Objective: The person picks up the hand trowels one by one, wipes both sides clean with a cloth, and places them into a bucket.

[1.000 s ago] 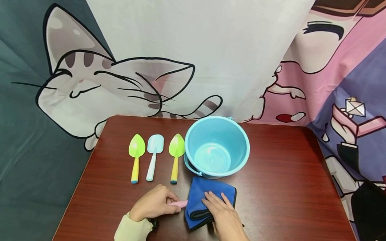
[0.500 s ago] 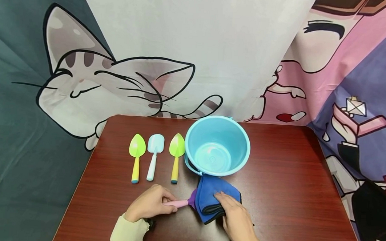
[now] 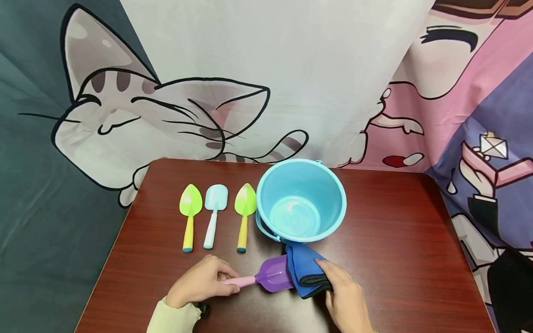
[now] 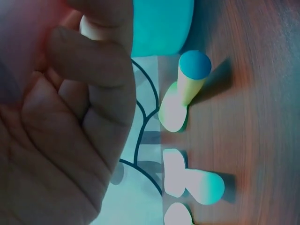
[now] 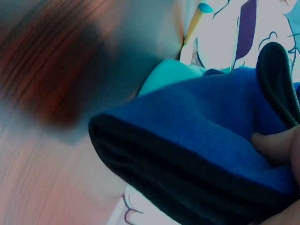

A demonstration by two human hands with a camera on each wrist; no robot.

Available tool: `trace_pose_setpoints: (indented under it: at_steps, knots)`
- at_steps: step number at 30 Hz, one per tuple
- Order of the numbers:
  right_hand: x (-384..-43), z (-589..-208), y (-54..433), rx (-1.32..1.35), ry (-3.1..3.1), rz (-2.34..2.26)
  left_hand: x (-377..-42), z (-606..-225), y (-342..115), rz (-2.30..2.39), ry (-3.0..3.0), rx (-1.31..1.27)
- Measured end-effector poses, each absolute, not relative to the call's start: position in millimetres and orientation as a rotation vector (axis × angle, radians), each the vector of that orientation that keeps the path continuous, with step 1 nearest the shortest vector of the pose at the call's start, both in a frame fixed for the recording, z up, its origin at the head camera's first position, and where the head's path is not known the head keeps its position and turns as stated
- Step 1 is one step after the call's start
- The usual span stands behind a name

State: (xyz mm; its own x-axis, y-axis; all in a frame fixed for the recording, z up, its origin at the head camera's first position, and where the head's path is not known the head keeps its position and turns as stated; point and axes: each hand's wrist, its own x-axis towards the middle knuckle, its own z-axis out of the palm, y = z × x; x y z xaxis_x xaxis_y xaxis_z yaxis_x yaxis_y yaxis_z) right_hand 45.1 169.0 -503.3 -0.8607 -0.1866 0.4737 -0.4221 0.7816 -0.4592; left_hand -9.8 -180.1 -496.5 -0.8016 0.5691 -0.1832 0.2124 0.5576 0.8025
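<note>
By its pink handle, my left hand [image 3: 203, 282] holds a toy shovel [image 3: 273, 274] with a purple blade, pointing right above the table. A folded blue cloth [image 3: 305, 269] with black edging covers the blade's far end. My right hand [image 3: 345, 299] grips that cloth from the right; in the right wrist view, the thumb presses into the blue cloth [image 5: 197, 117]. The left wrist view shows the curled fingers [image 4: 89, 61] close up, with a blurred pink patch at the left edge.
A light blue bucket [image 3: 298, 208] stands behind the cloth. Left of it lie a green trowel with yellow handle [image 3: 245, 200], a pale blue shovel [image 3: 216, 199] and another green trowel [image 3: 191, 200] on the brown table [image 3: 402, 254]. A printed curtain hangs behind.
The cloth and my right hand have moved right along the shovel, uncovering most of its purple blade. My left hand has shifted slightly left, still holding the handle.
</note>
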Motion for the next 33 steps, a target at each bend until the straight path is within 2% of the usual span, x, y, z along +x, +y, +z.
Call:
trace_pose_setpoints:
  at_steps: [10,33]
  knots:
    - [46,-494,186,0.315,-2.573,0.762,-9,-498,-188,1.215,2.287,0.497]
    - [53,-491,191,0.244,-2.499,0.956,-13,-493,-184,1.252,2.219,0.522]
